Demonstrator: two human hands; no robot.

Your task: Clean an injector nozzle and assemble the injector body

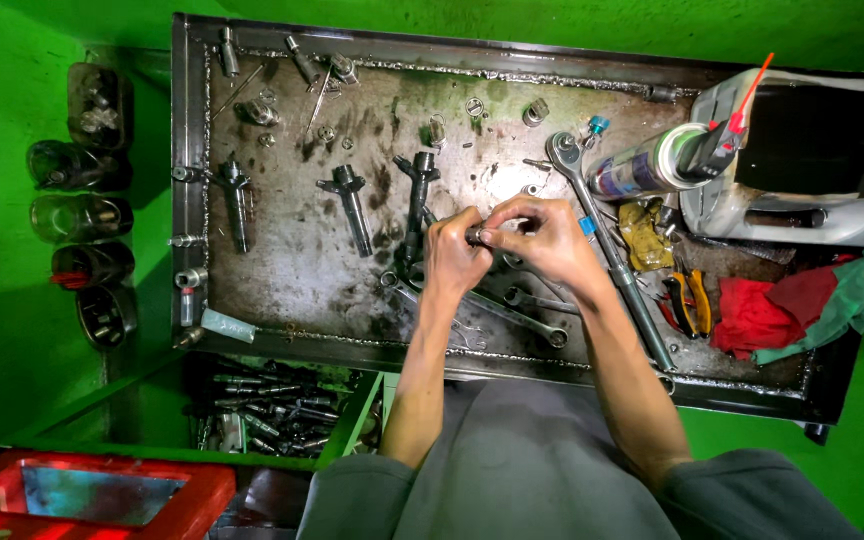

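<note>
Over the oily steel tray, our left hand and right hand pinch a small dark metal part between fingertips. Likely rigid, light, greasy; we grip its ends.

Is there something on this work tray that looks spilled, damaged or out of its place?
The metal tray bears dark oily stains. A spray can lies tipped at its right end, by crumpled rags. Nothing looks broken.

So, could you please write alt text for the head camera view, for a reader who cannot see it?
A person's left hand and right hand together pinch a small dark metal part above a greasy steel tray. Three dark metal fuel injectors, a long silver ratchet wrench, a spray can and red rags lie on it.
</note>
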